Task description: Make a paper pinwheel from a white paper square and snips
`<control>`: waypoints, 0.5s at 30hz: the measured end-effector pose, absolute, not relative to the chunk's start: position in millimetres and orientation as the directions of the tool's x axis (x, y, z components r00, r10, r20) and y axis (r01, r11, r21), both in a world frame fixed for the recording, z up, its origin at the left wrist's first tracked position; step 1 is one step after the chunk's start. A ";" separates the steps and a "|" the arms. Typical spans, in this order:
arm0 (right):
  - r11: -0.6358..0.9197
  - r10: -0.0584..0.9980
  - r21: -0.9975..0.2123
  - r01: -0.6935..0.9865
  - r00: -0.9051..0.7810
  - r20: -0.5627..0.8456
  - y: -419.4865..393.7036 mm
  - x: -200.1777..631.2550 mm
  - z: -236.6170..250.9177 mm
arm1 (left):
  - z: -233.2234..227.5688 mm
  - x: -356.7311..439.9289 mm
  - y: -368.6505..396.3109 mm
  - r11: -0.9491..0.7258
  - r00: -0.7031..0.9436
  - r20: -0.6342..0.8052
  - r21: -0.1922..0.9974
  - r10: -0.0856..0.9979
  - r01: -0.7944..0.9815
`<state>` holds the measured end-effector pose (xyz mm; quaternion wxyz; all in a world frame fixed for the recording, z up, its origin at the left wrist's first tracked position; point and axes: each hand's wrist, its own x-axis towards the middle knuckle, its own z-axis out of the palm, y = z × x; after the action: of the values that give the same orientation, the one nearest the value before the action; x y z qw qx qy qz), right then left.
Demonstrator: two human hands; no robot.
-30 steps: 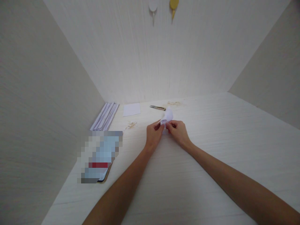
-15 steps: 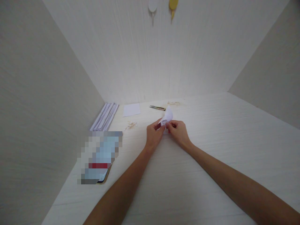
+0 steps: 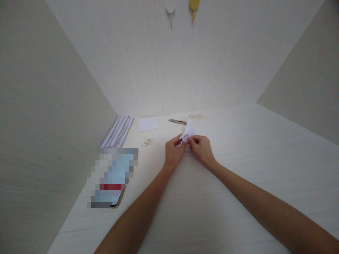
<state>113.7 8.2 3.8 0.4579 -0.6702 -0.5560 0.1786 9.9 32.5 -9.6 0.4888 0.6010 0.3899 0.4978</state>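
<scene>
Near the middle of the bench [image 3: 238,148], a small white paper [image 3: 188,131] is held between both hands, just above the surface. The left hand [image 3: 173,151] is closed on the paper's lower left edge, its fingers [image 3: 178,140] pinched together, and the right hand [image 3: 202,148] is closed on the lower right edge in the same way, so that the two hands nearly touch. The paper's upper part is curled and stands up past the fingertips. Just behind it, a pair of snips [image 3: 177,121] is laid on the bench, apart from the paper. A flat white sheet [image 3: 148,124] is seen further left, and a stack of folded papers [image 3: 118,132] lies against the left wall. Small pale scraps [image 3: 147,141] are scattered between the sheet and the left hand. A blurred object [image 3: 112,178] rests at the bench's near left.
</scene>
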 end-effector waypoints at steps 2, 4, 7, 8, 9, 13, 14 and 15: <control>0.044 0.909 -0.816 0.576 0.317 0.272 8.1 113.7 3.7 | -9.0 9.8 32.0 -0.219 0.196 0.217 0.976 0.956 -0.011; 0.049 0.909 -0.821 0.569 0.315 0.272 7.9 113.7 3.5 | -8.4 9.7 31.8 -0.218 0.195 0.216 0.976 0.957 -0.011; 0.056 0.911 -0.816 0.575 0.305 0.277 8.3 113.4 3.2 | -7.1 9.3 31.8 -0.228 0.201 0.229 0.973 0.952 -0.028; 0.057 0.912 -0.811 0.582 0.301 0.280 8.5 113.4 3.0 | -6.7 9.2 31.8 -0.235 0.202 0.236 0.972 0.950 -0.031; 0.059 0.912 -0.806 0.589 0.297 0.283 8.8 113.3 2.8 | -6.2 9.0 31.8 -0.240 0.202 0.242 0.970 0.949 -0.031; 0.059 0.912 -0.800 0.598 0.294 0.287 9.4 113.3 2.2 | -6.0 8.4 32.2 -0.245 0.201 0.242 0.969 0.949 -0.009; 0.059 0.911 -0.801 0.596 0.295 0.287 9.4 113.3 2.2 | -6.4 8.3 32.4 -0.246 0.201 0.242 0.969 0.949 -0.006; 0.060 0.911 -0.802 0.594 0.296 0.287 9.3 113.4 2.3 | -6.7 8.3 32.6 -0.246 0.199 0.242 0.969 0.950 -0.006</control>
<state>113.4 9.3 2.3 0.4560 -0.6634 -0.5673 0.1736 8.3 32.6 -6.7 0.4768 0.6100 0.3868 0.5009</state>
